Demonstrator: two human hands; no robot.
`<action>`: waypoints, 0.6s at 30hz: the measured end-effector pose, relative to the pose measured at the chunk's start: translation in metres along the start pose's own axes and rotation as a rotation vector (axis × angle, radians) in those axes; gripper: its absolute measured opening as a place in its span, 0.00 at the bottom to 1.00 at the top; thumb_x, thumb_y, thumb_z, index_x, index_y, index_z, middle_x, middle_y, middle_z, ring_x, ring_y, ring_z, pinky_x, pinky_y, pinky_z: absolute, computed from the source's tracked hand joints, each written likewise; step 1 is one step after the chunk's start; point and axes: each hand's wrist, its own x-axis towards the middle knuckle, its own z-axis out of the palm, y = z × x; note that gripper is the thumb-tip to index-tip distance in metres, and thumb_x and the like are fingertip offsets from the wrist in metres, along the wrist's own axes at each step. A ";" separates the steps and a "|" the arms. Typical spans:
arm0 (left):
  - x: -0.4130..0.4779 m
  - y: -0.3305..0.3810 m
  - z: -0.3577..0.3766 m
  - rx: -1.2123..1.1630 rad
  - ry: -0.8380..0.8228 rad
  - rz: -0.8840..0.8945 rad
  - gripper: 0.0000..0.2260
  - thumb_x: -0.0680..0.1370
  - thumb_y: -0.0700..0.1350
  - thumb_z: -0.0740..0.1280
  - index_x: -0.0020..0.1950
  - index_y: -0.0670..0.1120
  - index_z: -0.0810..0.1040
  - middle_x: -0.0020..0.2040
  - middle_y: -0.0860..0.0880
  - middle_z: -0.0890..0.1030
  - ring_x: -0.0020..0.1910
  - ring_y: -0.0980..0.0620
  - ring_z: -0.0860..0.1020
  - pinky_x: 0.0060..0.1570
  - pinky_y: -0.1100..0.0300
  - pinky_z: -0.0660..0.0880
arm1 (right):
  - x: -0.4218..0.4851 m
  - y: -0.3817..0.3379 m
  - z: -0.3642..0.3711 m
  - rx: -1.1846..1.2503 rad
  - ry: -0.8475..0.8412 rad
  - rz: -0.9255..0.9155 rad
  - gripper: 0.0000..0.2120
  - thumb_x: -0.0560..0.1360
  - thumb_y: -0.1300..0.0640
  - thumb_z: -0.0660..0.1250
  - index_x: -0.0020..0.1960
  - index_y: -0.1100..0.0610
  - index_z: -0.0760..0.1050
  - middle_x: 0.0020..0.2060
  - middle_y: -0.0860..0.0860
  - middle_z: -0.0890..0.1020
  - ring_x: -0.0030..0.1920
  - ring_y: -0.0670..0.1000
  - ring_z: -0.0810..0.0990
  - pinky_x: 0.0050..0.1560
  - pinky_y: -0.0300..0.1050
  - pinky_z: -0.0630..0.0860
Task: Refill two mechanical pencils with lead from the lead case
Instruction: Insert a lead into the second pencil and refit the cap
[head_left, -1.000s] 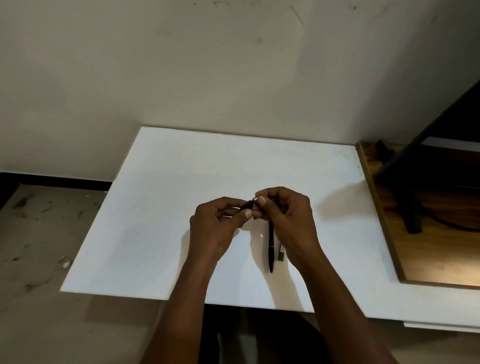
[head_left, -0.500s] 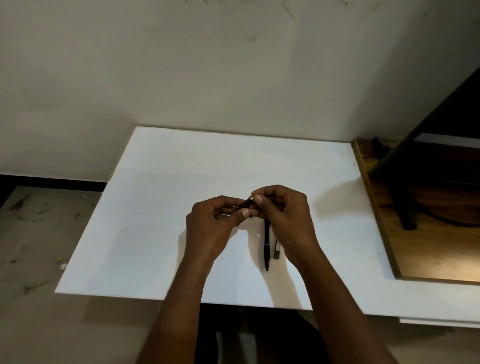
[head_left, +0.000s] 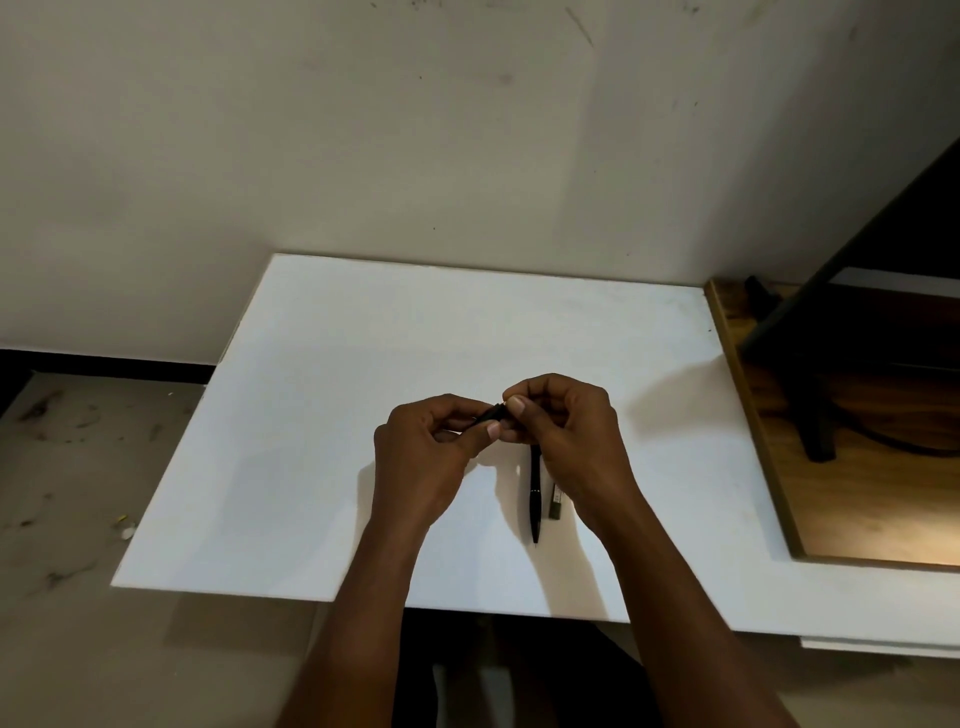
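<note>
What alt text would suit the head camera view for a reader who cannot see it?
Two bare hands meet above a white board: the left hand holds a black pencil while the right hand pinches its raised end. A second black pencil and a small lead case lie side by side on the board beneath the right hand.

Under your grip lies a flat white rectangular board (head_left: 332, 415); right of it, a brown wooden tabletop (head_left: 857, 509) carries a black metal stand (head_left: 815, 415) and a dark cable (head_left: 904, 441).
</note>
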 end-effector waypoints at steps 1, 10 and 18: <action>0.000 0.000 0.000 0.009 0.002 0.009 0.05 0.71 0.46 0.78 0.46 0.53 0.88 0.39 0.55 0.88 0.38 0.59 0.85 0.42 0.66 0.79 | 0.000 0.000 -0.001 0.007 -0.009 0.009 0.04 0.79 0.64 0.68 0.47 0.61 0.82 0.39 0.59 0.88 0.40 0.54 0.89 0.54 0.52 0.84; -0.001 -0.003 0.002 0.037 0.011 0.051 0.05 0.71 0.46 0.78 0.44 0.54 0.88 0.37 0.57 0.87 0.37 0.62 0.84 0.40 0.68 0.79 | 0.000 0.003 -0.005 0.087 -0.043 0.048 0.03 0.77 0.64 0.71 0.48 0.62 0.84 0.38 0.57 0.88 0.40 0.54 0.89 0.49 0.46 0.84; 0.001 -0.004 0.004 -0.048 0.031 -0.036 0.06 0.73 0.46 0.77 0.48 0.50 0.88 0.37 0.52 0.87 0.29 0.59 0.83 0.29 0.72 0.73 | 0.006 0.003 -0.009 0.017 0.086 0.005 0.10 0.77 0.62 0.71 0.57 0.54 0.82 0.39 0.53 0.88 0.44 0.52 0.87 0.51 0.48 0.83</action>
